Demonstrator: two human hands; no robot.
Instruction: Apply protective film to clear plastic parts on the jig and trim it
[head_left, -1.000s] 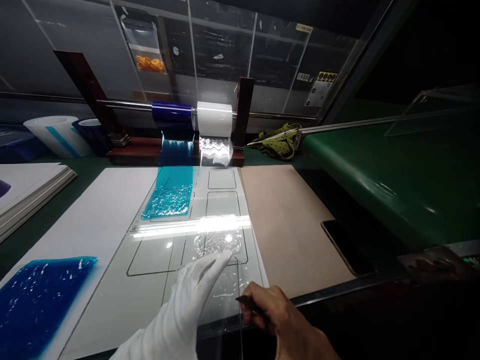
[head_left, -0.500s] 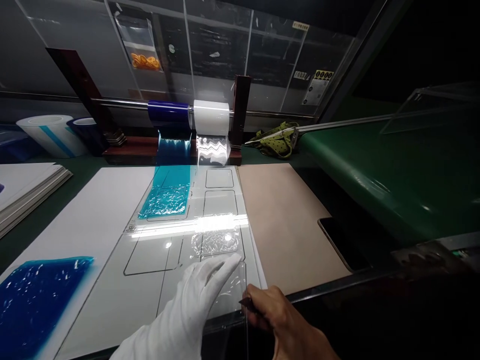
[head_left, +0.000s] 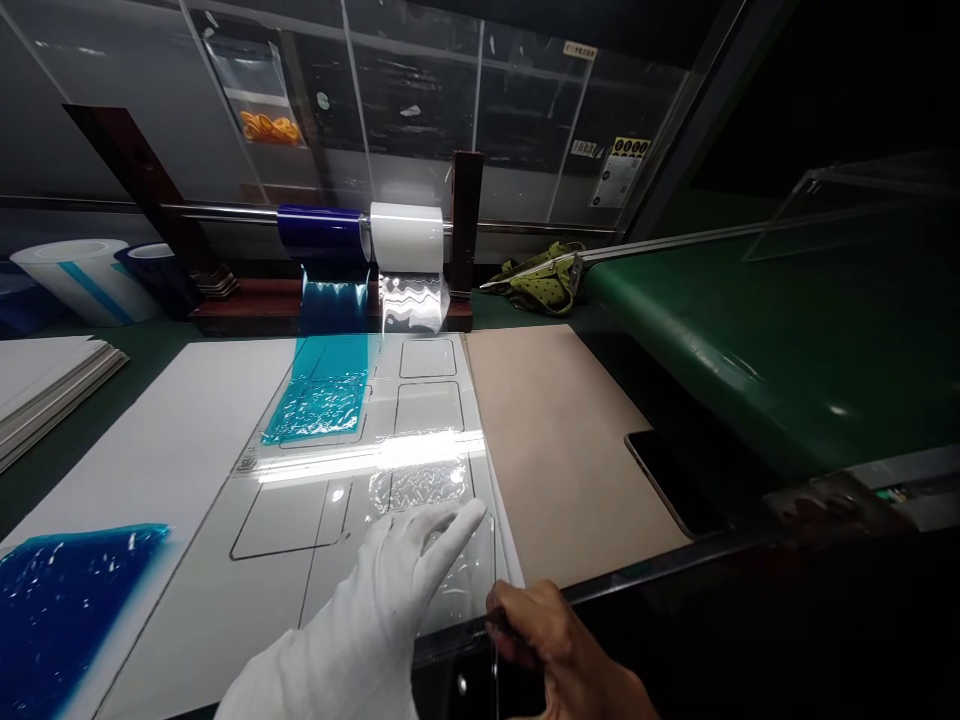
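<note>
My left hand, in a white glove, lies flat with fingers extended on a strip of clear film that runs down from the white roll over a glossy template sheet marked with rectangle outlines. My bare right hand is closed around a thin dark blade or pen-like tool at the film's near right edge, just beside the gloved fingers. A blue film strip from the blue roll lies on the sheet's far left.
A tan board lies right of the sheet, with a dark phone at its edge. A green conveyor runs at the right. A blue film piece lies near left; stacked white sheets and spare rolls sit far left.
The view has shifted slightly right and down. My right hand with the tool has slid a little toward me along the film's right edge; the gloved hand stays pressed on the film.
</note>
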